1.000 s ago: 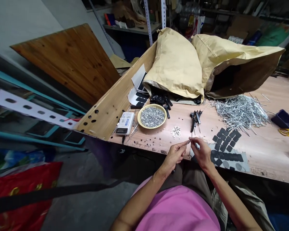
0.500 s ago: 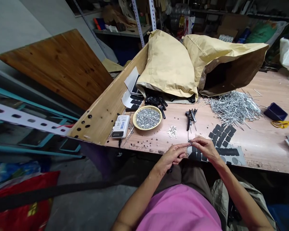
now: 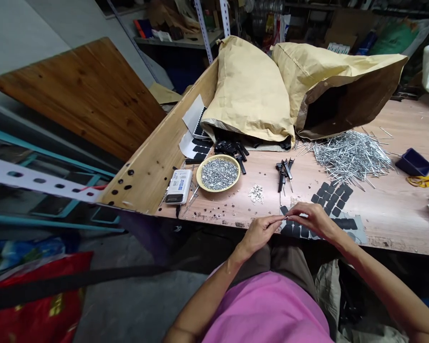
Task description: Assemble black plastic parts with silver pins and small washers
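At the table's front edge my left hand (image 3: 260,233) is closed, its thumb and forefinger pinched. My right hand (image 3: 310,218) meets it fingertip to fingertip, also in a pinch. Whatever lies between them is too small and covered to name. Under and beside my right hand is a grey sheet (image 3: 361,229) bearing black rounded pads (image 3: 345,223). Just beyond my fingers lie black parts with thin metal rods (image 3: 285,172). A small heap of flat silvery pieces (image 3: 256,194) is to the left of them.
A yellow bowl (image 3: 199,185) of small metal pieces stands at left, beside a white device (image 3: 179,186). Large yellowish sacks (image 3: 252,88) fill the back. A pile of metal rods (image 3: 353,157) and a dark blue tray (image 3: 413,163) are at right. A wooden board (image 3: 157,157) edges the left side.
My right hand has turned and its wrist has shifted slightly right. My left fingers have drawn closer together. A dark item below my left hand no longer shows. The view has moved slightly.
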The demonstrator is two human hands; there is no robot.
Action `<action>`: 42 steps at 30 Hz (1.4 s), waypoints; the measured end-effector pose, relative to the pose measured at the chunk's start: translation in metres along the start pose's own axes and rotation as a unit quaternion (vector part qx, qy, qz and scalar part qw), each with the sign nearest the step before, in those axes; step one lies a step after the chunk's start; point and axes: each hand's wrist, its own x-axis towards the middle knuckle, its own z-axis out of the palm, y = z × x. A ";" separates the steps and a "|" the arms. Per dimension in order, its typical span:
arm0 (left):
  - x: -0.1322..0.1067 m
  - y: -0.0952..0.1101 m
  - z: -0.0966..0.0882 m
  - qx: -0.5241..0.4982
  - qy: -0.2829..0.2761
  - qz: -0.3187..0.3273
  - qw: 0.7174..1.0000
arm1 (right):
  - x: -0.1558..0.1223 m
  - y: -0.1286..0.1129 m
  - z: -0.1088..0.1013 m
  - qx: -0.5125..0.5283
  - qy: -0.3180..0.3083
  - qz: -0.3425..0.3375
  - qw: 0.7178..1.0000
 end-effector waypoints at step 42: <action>0.015 -0.001 0.017 0.199 0.020 0.083 0.976 | -0.019 0.035 0.021 -0.237 0.098 -0.127 0.958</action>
